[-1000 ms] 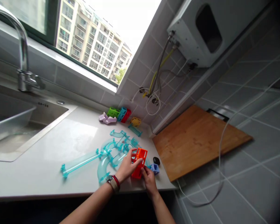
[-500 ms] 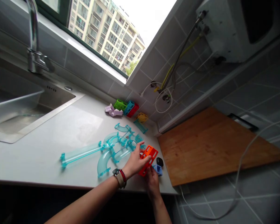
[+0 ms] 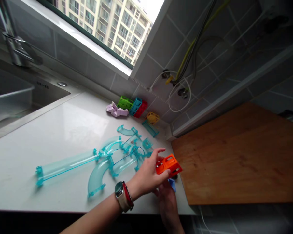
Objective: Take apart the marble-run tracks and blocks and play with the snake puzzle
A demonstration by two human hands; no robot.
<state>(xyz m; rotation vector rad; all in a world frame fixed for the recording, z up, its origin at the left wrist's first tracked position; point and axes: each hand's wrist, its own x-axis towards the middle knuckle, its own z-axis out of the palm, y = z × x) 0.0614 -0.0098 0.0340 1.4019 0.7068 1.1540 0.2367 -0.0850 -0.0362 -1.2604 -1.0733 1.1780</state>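
Observation:
My left hand [image 3: 146, 174], wearing a watch [image 3: 121, 195] and a red band, is closed on an orange plastic block [image 3: 170, 165] with slotted openings. Thumb and fingers grip the block from its left side, above the counter's right end. Just below is my right hand [image 3: 168, 200]; its fingers are partly hidden and blurred, so their grip is unclear. Beyond it a blue piece [image 3: 172, 184] shows in part. Clear teal track pieces [image 3: 123, 162], curved and straight, lie to the left of my hands, with a long straight one [image 3: 65, 165] farthest left.
Against the wall stand a green block [image 3: 125, 103], a blue block [image 3: 136, 106], a red block [image 3: 140, 109] and a yellow piece [image 3: 152, 118]. Lilac pieces [image 3: 116, 110] lie beside them. A wooden board [image 3: 234, 159] borders the right; a sink [image 3: 51, 97] is left.
The orange block has turned from upright-slanting to more sideways and moved slightly right in my left hand. My right hand has dropped away from its lower end. The camera view has moved closer.

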